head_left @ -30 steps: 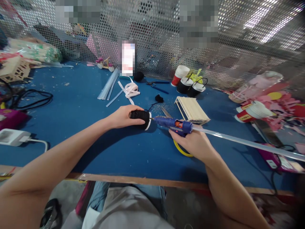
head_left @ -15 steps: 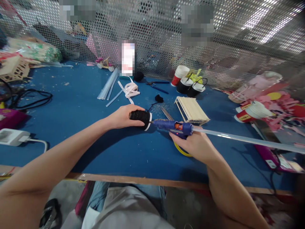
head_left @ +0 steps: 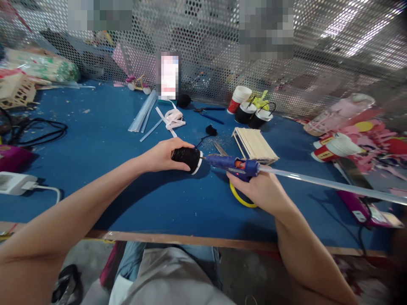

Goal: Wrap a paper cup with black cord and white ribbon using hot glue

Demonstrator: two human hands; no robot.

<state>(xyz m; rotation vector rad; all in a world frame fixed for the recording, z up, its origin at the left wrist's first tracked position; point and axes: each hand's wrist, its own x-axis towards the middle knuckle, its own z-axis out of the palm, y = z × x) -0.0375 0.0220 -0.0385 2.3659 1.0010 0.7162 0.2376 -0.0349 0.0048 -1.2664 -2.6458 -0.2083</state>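
My left hand (head_left: 162,154) is wrapped round a paper cup covered in black yarn (head_left: 187,158), which lies on its side with its white rim to the right. My right hand (head_left: 259,190) grips a blue hot glue gun (head_left: 233,164). The gun's nozzle touches the cup's rim. A long clear glue stick (head_left: 330,185) juts out of the gun's back toward the right. A yellow loop (head_left: 238,198) shows under my right hand. Both hands hover just above the blue table (head_left: 178,203).
A wooden stick panel (head_left: 255,145), scissors (head_left: 221,149) and black yarn bits lie behind the gun. Cups (head_left: 251,111), clear glue sticks (head_left: 142,113), white ribbon (head_left: 173,118) sit farther back by a perforated metal screen. Cables and a power strip (head_left: 12,183) are at left, pink craft pieces at right.
The glue gun has stayed at the cup's rim, shifting only slightly. My left hand keeps holding the cup in place.
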